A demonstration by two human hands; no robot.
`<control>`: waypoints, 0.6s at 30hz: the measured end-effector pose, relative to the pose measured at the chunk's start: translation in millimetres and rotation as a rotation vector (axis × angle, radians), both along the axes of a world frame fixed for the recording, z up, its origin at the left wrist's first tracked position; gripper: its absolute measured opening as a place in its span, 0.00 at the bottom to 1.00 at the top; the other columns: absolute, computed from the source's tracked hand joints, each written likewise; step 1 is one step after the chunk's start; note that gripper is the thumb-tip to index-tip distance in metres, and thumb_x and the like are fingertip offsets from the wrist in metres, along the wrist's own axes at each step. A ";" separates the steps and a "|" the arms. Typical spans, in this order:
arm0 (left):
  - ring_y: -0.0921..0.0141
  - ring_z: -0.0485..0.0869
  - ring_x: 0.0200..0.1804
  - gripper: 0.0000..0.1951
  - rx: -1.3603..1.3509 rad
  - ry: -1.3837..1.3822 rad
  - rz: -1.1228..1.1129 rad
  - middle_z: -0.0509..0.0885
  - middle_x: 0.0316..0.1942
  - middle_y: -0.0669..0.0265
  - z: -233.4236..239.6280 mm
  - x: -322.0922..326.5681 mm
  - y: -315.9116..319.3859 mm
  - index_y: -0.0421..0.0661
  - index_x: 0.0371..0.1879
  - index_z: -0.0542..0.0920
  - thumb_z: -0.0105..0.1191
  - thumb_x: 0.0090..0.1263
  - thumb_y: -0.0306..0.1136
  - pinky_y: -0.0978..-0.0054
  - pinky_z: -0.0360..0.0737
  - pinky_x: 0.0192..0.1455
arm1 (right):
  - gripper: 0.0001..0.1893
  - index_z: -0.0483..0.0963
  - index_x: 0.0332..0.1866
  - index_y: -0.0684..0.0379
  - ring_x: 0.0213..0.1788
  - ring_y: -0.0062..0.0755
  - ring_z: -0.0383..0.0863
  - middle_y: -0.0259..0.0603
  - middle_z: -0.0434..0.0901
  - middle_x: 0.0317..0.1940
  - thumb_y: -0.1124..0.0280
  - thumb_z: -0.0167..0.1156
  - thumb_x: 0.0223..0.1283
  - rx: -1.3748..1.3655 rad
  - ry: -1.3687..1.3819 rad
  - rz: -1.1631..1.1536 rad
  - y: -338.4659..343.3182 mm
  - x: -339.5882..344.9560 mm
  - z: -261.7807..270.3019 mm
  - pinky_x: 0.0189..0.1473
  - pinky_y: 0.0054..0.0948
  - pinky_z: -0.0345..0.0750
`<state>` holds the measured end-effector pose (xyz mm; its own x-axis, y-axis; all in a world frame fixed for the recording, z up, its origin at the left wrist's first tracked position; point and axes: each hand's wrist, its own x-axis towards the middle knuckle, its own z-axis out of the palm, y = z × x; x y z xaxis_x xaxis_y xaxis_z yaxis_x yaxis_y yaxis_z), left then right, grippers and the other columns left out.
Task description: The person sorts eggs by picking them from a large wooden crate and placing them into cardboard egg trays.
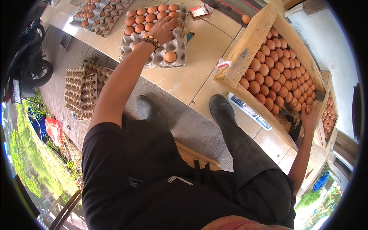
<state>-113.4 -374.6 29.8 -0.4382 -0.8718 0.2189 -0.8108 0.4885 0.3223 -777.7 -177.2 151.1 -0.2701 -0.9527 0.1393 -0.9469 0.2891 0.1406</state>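
My left hand (163, 31), with a beaded bracelet (151, 42) at its wrist, reaches over a grey pulp egg tray (181, 54). Its fingers curl over brown eggs near the right side; whether they grip one is hidden. Rows of eggs (150, 18) fill the tray's far part, and a single egg (170, 57) sits in the near right corner among bare cups. My right hand (309, 119) is inside the near end of a wooden crate (250, 43), its fingertips at the edge of the packed brown eggs (275, 74). I cannot tell if it holds one.
Stacked egg trays (86, 92) stand on the lower concrete floor. More filled trays (97, 14) are at far left. A cigarette pack (200, 11), a lighter (190, 35) and a loose egg (246, 19) lie on the tiles. Behind the crate is another egg crate (322, 135).
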 end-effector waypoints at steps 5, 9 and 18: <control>0.54 0.76 0.60 0.31 -0.042 -0.082 0.073 0.76 0.52 0.54 -7.4 1.6 -15.1 0.47 0.60 0.71 0.62 0.52 0.24 0.58 0.80 0.55 | 0.19 0.78 0.51 0.61 0.39 0.45 0.86 0.49 0.84 0.41 0.59 0.65 0.61 -0.061 -0.245 -0.031 -12.6 73.2 34.4 0.44 0.38 0.80; 0.54 0.78 0.56 0.24 -0.038 -0.024 0.169 0.78 0.50 0.53 1.3 5.0 -10.5 0.47 0.56 0.75 0.62 0.59 0.29 0.60 0.80 0.54 | 0.15 0.78 0.52 0.61 0.39 0.28 0.85 0.44 0.84 0.40 0.63 0.63 0.66 -0.075 -0.553 -0.095 -16.8 112.9 55.1 0.43 0.27 0.79; 0.80 0.83 0.40 0.20 0.815 0.795 0.176 0.82 0.36 0.70 74.4 32.2 59.1 0.46 0.61 0.75 0.58 0.70 0.32 0.83 0.80 0.39 | 0.11 0.77 0.53 0.66 0.42 0.21 0.82 0.37 0.81 0.41 0.72 0.60 0.70 -0.224 -0.965 0.166 -10.8 115.6 60.9 0.47 0.20 0.77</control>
<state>-81.2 -315.5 104.2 -0.2870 -0.9168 -0.2777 -0.2734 -0.1994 0.9410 -662.1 -188.0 212.0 -0.2277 -0.9673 0.1113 -0.6578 0.0686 -0.7500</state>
